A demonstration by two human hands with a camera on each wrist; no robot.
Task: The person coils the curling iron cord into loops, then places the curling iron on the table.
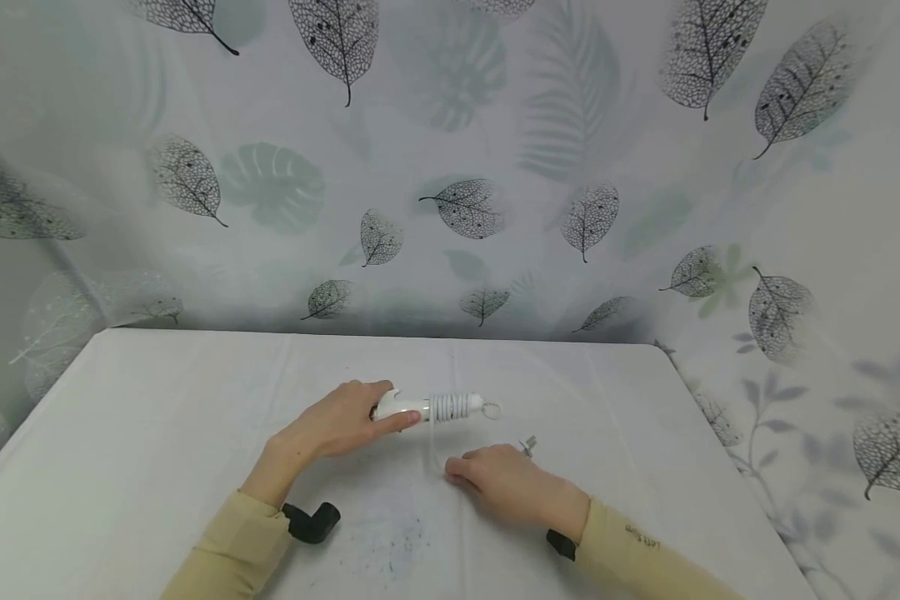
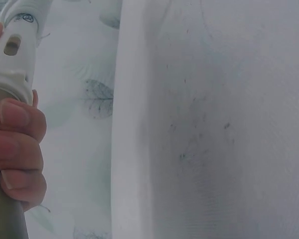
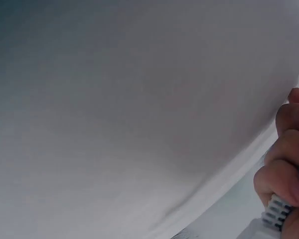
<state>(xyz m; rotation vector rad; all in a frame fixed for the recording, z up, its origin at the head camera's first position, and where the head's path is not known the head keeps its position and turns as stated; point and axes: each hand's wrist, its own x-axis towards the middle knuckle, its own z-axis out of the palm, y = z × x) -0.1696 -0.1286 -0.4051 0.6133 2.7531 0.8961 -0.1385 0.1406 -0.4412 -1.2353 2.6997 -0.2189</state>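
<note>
My left hand (image 1: 342, 419) grips what looks like a white curling iron (image 1: 405, 405), held level above the table. In the left wrist view, the fingers (image 2: 20, 149) curl round its brownish barrel (image 2: 7, 214), just below the white handle with its small switch (image 2: 12, 46). A white cord (image 1: 450, 407) is wound in several turns round the handle, whose end carries a wire loop (image 1: 491, 410). My right hand (image 1: 504, 482) holds the free end of the cord. The plug's metal prongs (image 1: 528, 445) stick out beyond that hand, and its ribbed cord sleeve (image 3: 276, 211) shows at the fingers.
A white cloth covers the table (image 1: 217, 383), with dark specks (image 1: 393, 546) near its front. Behind and to the right hangs a leaf-patterned curtain (image 1: 435, 150). Black wrist devices (image 1: 313, 523) sit under both forearms.
</note>
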